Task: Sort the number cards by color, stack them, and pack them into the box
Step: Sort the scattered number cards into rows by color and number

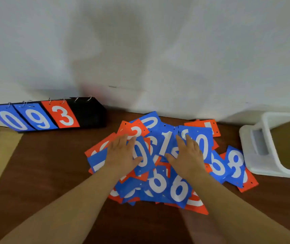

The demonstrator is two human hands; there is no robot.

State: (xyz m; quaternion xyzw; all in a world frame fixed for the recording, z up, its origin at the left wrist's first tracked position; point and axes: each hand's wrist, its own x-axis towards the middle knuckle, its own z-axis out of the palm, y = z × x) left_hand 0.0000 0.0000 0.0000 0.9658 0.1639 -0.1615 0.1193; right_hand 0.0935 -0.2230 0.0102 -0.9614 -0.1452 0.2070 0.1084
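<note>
A white wall [140, 50] backed a dark brown table [52, 164]. The number cards [176, 189] lay on the table centre as one loose, overlapping pile of blue and red-orange rectangles, all flat and face up. Their long axes pointed at mixed angles with no common direction, and small punched holes showed along short edges. Legible white digits on blue cards included 0, 1, 6 and 8. The white box [256, 155] stood at the right edge of the table, just beside the pile, with its opening facing up and a slot handle in its near wall; only a plain brown surface showed inside it. A black flip scoreboard [88, 113] stood at the rear left against the wall, long axis running left to right, displaying blue 0, blue 9 and red 3 on metal rings. The left hand [121, 154] and right hand [188, 155] rested palm down on the pile, fingers straight and pointing toward the wall, gripping nothing.
</note>
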